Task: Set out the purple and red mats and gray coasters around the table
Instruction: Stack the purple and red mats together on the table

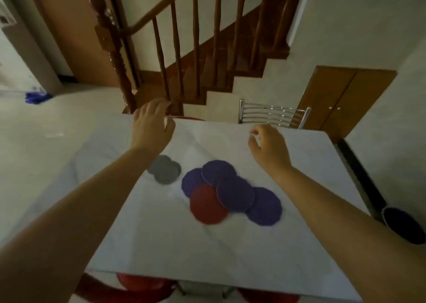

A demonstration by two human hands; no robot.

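Whole view softly blurred, round purple mats (pixel 235 193) overlapping so the lower ones partly hide, round red mat (pixel 207 204) tucked under a purple edge, gray coasters (pixel 165 169) partly behind the left forearm, red stools (pixel 143 282) mostly under the white bench (pixel 161 240), dark round object (pixel 402 224) cut by the right edge

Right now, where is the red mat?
In the head view the red mat lies near the middle of the table, tucked partly under the purple mats on its right.

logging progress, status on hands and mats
Left hand open, right hand loosely curled, both empty. Purple mats, red mat, gray coasters piled mid-table. Nothing blocking.
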